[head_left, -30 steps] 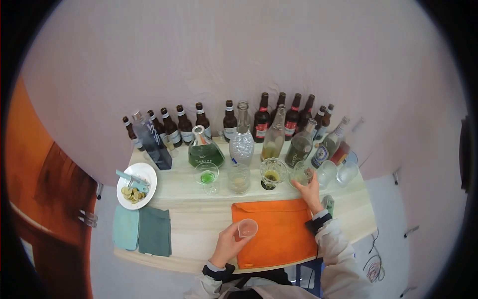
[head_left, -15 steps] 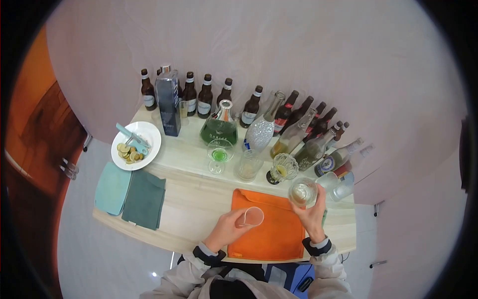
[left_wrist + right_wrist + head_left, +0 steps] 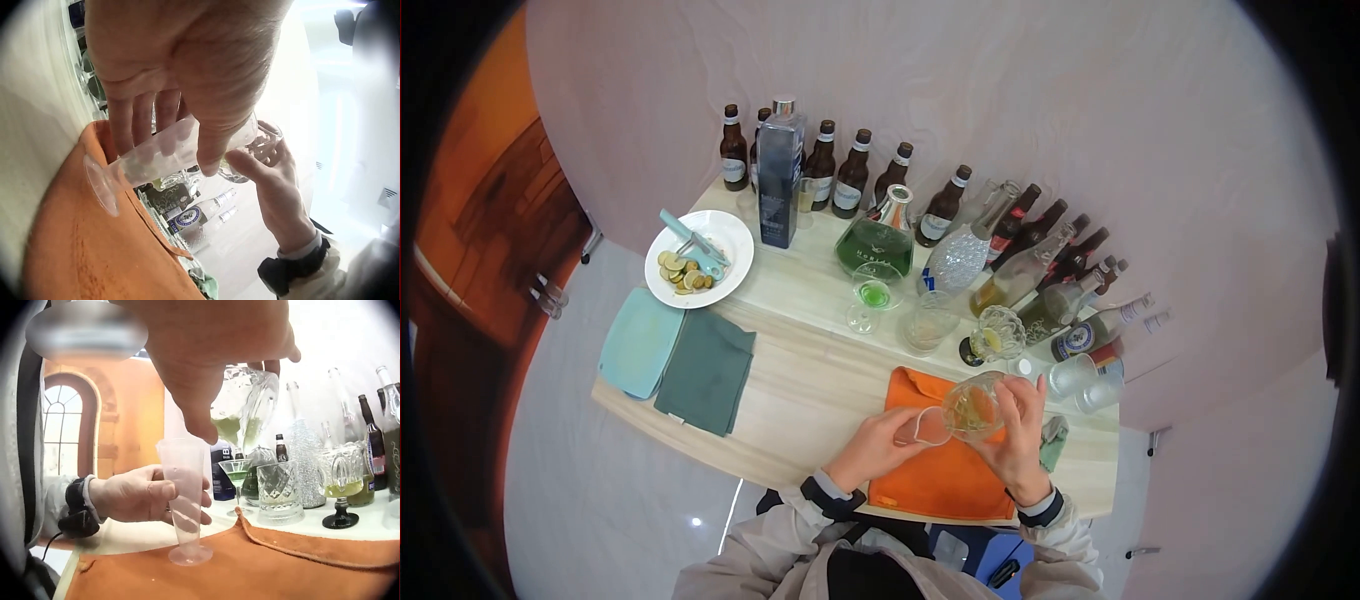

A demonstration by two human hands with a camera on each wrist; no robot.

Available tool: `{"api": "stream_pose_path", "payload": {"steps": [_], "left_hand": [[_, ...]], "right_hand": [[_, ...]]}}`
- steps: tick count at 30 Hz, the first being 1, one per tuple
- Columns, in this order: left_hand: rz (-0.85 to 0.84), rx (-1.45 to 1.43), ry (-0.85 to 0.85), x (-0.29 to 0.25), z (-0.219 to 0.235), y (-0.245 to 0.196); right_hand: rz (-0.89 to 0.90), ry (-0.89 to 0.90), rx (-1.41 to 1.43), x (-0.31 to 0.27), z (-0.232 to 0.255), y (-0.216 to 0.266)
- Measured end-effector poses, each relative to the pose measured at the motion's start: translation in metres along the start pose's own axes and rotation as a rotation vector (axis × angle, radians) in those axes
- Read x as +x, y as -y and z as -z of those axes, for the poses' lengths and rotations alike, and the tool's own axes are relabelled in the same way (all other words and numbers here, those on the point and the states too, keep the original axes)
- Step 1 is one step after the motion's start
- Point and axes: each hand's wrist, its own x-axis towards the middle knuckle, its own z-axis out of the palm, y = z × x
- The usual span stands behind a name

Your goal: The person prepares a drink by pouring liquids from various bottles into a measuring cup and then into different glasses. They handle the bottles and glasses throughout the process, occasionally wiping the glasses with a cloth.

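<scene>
My left hand [image 3: 870, 450] grips a clear plastic footed measuring cup [image 3: 185, 500] over the orange cloth [image 3: 250, 569]. In the right wrist view the cup is close to upright, and its inside looks empty. My right hand [image 3: 1018, 440] holds a clear glass [image 3: 973, 408] tilted toward the cup's mouth, with pale yellow-green liquid in it. In the head view the glass rim overlaps the cup rim; whether they touch I cannot tell. The left wrist view shows my thumb and fingers around the cup [image 3: 156, 153], with the right hand [image 3: 275, 187] beyond.
Behind the hands stand a cut tumbler [image 3: 280, 494], a black-footed glass [image 3: 998, 335], a green-drink glass [image 3: 874, 294] and several bottles [image 3: 852, 175]. At the left lie a plate [image 3: 735, 250] of sliced fruit, a light board [image 3: 640, 343] and a dark green cloth [image 3: 708, 373].
My right hand has lifted the glass from among the others, brought it left to the cup and tilted it. The cup stays gripped in my left hand. The head view has shifted and turned.
</scene>
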Motion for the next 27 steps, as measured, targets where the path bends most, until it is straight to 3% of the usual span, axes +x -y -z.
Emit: {"api": "stream_pose_path", "payload": {"steps": [16, 27], "left_hand": [[-0.037, -0.026, 0.011, 0.002, -0.001, 0.003], [-0.012, 0.001, 0.021, 0.001, 0.001, 0.004]], "right_hand": [[0.087, 0.098, -0.21, 0.001, 0.01, 0.007], [0.262, 0.169, -0.405, 0.001, 0.015, 0.009]]}}
